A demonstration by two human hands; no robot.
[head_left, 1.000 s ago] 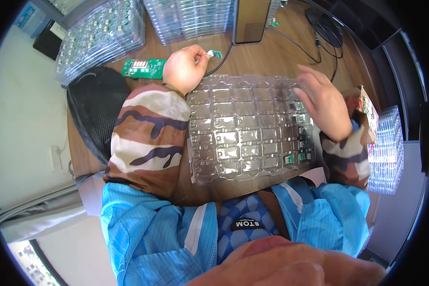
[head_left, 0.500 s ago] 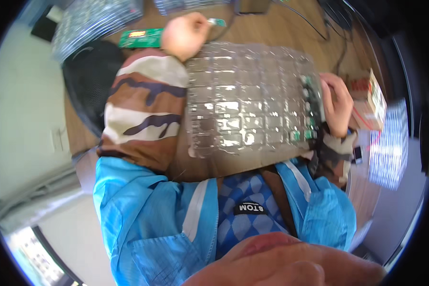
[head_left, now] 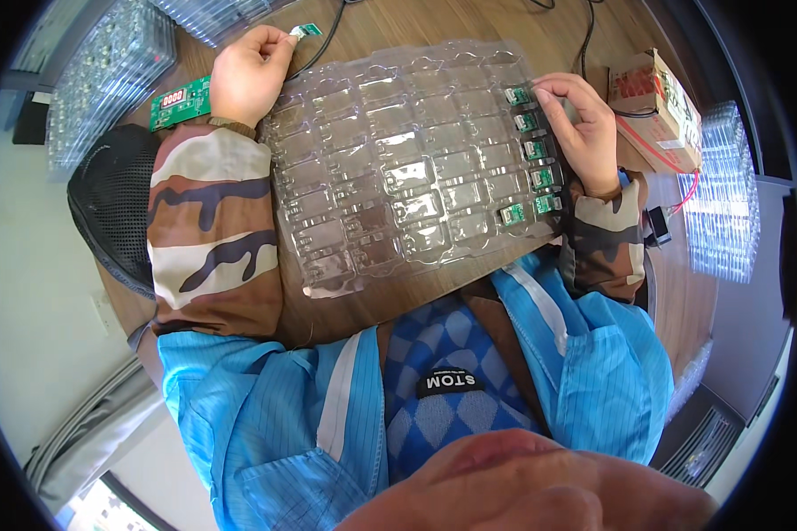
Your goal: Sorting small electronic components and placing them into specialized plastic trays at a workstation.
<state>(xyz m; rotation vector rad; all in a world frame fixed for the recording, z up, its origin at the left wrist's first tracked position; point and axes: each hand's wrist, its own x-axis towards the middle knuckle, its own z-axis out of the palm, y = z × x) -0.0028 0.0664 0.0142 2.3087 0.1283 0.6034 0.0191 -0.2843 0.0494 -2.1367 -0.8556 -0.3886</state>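
My left hand [head_left: 252, 75] is closed, thumb and fingertips pinching a small green circuit board [head_left: 306, 30] beyond the far left corner of a clear plastic tray [head_left: 390, 168]. Just left of that wrist lies a larger green board with a lit red digit display [head_left: 175, 99], its right end partly behind the hand. My right hand [head_left: 584, 128] grips the tray's right edge near the far corner, thumb and index finger close together beside a seated small board [head_left: 516, 96]. Several small green boards sit in the tray's right column, and another [head_left: 512, 214] in the adjoining column at the near end.
Stacks of clear trays stand at the far left [head_left: 111, 88] and the right [head_left: 724, 199]. A cardboard box [head_left: 655, 111] sits right of my right hand, and a black mesh item [head_left: 111, 208] lies by my left sleeve. A dark cable [head_left: 323, 49] runs beyond the tray.
The view has shifted, so tray and hands appear further left and the blur is gone. My left hand still pinches the small board; my right hand stays at the tray's right edge.
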